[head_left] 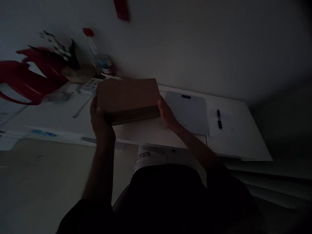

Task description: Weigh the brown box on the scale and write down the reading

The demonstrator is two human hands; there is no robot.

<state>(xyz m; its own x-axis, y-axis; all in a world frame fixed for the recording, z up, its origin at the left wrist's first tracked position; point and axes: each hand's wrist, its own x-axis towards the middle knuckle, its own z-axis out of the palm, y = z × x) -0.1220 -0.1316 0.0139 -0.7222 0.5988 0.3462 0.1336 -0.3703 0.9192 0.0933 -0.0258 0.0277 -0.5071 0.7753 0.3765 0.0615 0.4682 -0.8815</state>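
**Box held at both ends above the table edge**

The box (127, 99), brown and flat, is carried level between two hands over the near part of the white table (151, 131); whether its underside touches the table cannot be told in the dim light.

Left hand (98, 118): clamped on the box's left end, thumb on the upper face, fingers hidden underneath. Beyond and left of this hand lie a bottle (101, 60) with a red cap and a red object (26, 78), near but apart from the box.

Right hand (166, 114): pressed against the box's right end, fingers wrapped out of sight. Just right of this hand lies a flat grey scale (188, 110); further right, a pen (219, 119) on a paper sheet (223, 125).

Judgement: handle with both grips even, box kept flat, clear of the bottle and scale.
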